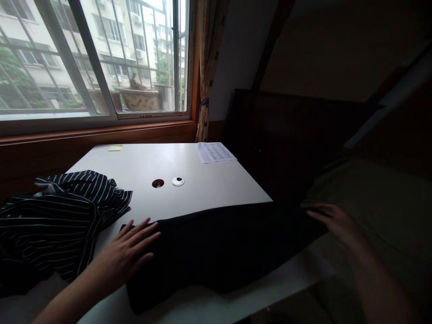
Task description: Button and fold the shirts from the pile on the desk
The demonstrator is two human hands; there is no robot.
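Observation:
A black cloth (219, 247) lies spread flat across the near part of the white table (202, 180), its right end hanging past the table's right edge. My left hand (128, 249) rests flat on the cloth's left end, fingers stretched out and apart. My right hand (334, 222) reaches over the cloth's right end beyond the table edge, fingers extended and touching the fabric; no grip is visible.
A crumpled black-and-white striped garment (57, 220) lies on the table's left. A round cable hole (158, 183) and its white cap (177, 181) sit mid-table. A printed sheet (215, 152) and a yellow sticky note (115, 148) lie at the far edge. A bed (378, 207) stands right.

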